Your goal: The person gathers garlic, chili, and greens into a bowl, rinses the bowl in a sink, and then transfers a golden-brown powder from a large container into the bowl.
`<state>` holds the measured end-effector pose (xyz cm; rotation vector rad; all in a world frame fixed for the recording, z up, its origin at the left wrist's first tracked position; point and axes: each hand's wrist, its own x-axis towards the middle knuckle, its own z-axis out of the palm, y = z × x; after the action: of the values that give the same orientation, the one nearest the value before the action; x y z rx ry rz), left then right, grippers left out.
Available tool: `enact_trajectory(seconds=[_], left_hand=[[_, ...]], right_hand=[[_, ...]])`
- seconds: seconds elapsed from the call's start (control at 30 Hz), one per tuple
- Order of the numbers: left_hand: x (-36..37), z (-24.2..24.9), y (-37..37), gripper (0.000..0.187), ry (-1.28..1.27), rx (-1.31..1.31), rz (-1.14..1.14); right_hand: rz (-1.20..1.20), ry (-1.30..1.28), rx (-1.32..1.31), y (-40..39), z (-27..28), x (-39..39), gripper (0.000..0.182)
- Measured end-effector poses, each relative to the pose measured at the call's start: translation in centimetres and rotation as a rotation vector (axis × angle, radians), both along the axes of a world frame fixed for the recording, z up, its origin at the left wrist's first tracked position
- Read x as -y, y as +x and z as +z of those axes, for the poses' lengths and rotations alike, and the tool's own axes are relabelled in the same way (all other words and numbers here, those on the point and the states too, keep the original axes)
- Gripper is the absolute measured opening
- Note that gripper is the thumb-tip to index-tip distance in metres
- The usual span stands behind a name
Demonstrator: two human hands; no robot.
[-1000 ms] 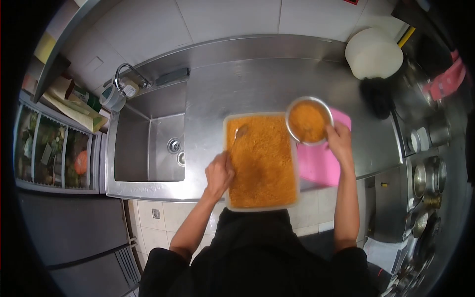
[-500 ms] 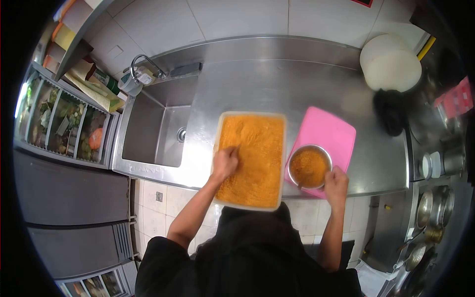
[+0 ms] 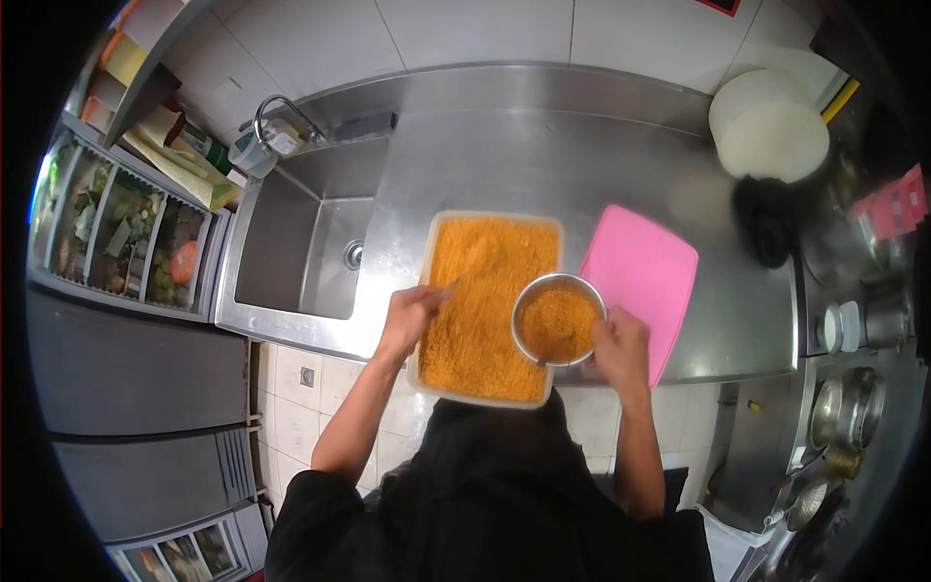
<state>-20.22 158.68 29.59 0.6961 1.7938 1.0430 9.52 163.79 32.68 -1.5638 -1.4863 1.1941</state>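
Note:
A rectangular plastic tub (image 3: pixel 419 364) full of orange-yellow crumbs (image 3: pixel 490 335) lies at the counter's front edge, right before my body. My left hand (image 3: pixel 413 315) is closed over the tub's left side, its fingers on a thin metal utensil (image 3: pixel 451 288) whose far end I cannot make out in the crumbs. My right hand (image 3: pixel 623 344) grips the right side of a round metal bowl (image 3: pixel 516 339), which holds more of the orange crumbs. The bowl is over the tub's right edge. Beside it, a pink lid (image 3: pixel 645 281) rests flat on the counter.
The steel counter (image 3: pixel 485 155) runs along a tiled wall. A sink (image 3: pixel 281 252) with a faucet (image 3: pixel 276 102) is on the left, next to refrigerated drawers of vegetables (image 3: pixel 126 228). White round boards (image 3: pixel 771 126) and a black cloth-like item (image 3: pixel 763 218) are at the right.
My right hand has carried the bowl left, from above the pink lid to the tub's right edge. My left hand has shifted slightly left, toward the tub's rim.

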Motion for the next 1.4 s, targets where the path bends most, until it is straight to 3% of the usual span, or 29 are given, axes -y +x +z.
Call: enact_trajectory(seconds=[0.1, 0.23, 0.33, 0.43, 0.53, 0.7, 0.83, 0.93, 0.97, 1.1, 1.4], left_hand=[[1.1, 4.3, 0.0, 0.018, 0.003, -0.072, -0.093], [3.5, 5.1, 1.0, 0.02, 0.161, -0.294, -0.217], [4.8, 5.8, 2.8, 0.017, 0.54, -0.824, -0.441], [5.2, 6.5, 2.7, 0.022, 0.525, -0.859, -0.48], [4.1, 6.0, 1.1, 0.021, 0.522, -0.959, -0.305], [2.0, -0.7, -2.1, 0.017, 0.276, -1.163, -0.253], [1.9, -4.0, -1.6, 0.018, 0.152, -1.071, -0.333], [1.6, -5.3, -0.8, 0.01, 0.119, -0.839, -0.284], [1.4, -5.9, -0.9, 0.019, 0.144, -0.817, -0.235], [0.7, -4.3, -2.0, 0.023, -0.032, -0.203, -0.152], [2.8, 1.1, -1.4, 0.024, 0.109, -0.18, -0.18]], right_hand=[[0.025, 0.004, 0.025, -1.8, 0.5, -0.2, 0.023], [0.089, 0.061, 0.081, -3.5, -1.1, -0.7, 0.023], [0.101, 0.013, 0.071, -4.8, -0.5, -0.6, 0.023], [0.098, 0.042, 0.085, -4.8, -1.6, -0.6, 0.023], [0.041, 0.031, 0.049, -4.7, -1.1, -0.1, 0.022], [-0.03, 0.005, 0.106, -3.3, 0.6, 1.2, 0.022], [-0.044, -0.048, 0.076, -2.7, 1.1, 2.4, 0.023], [-0.047, -0.076, 0.025, -2.7, 0.6, 3.1, 0.024], [-0.04, -0.08, 0.022, -2.9, 0.5, 3.3, 0.024], [-0.012, -0.089, -0.003, -3.2, -0.1, 3.5, 0.024], [0.042, -0.026, 0.051, -4.4, -2.1, 2.4, 0.025]])
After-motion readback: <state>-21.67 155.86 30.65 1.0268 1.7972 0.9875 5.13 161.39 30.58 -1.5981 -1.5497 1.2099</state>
